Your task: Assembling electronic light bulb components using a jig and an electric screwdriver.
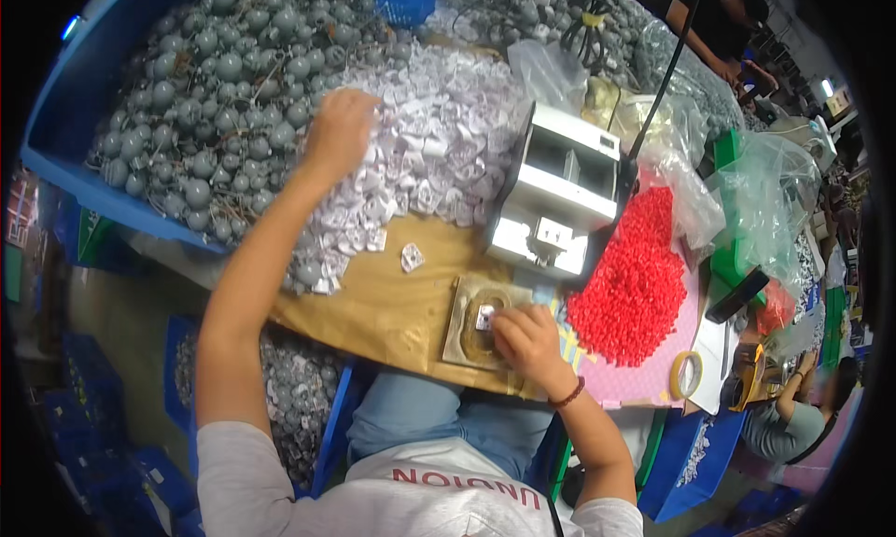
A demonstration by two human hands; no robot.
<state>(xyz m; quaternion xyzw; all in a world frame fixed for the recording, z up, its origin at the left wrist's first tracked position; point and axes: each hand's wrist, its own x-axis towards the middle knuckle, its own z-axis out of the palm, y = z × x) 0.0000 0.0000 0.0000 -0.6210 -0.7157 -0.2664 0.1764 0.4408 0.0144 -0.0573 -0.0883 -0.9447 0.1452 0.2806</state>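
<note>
Hands apart: left hand (341, 134) at white pieces (443, 136) left of the machine (566, 199), right hand (532, 346) at the block (456, 334) before it (grips unclear), red bits (630, 299) rightward, presumably for easy reach.

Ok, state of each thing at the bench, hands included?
left hand: over the white heap's edge, blurred, grip unclear
right hand: fingers bent at the fixture piece, grip unclear
fixture piece: amid the block
block: flat on the bench
white heap: loose
lone white piece: apart from the heap
red pieces: heaped, loose
blue bin: full of grey parts
</note>
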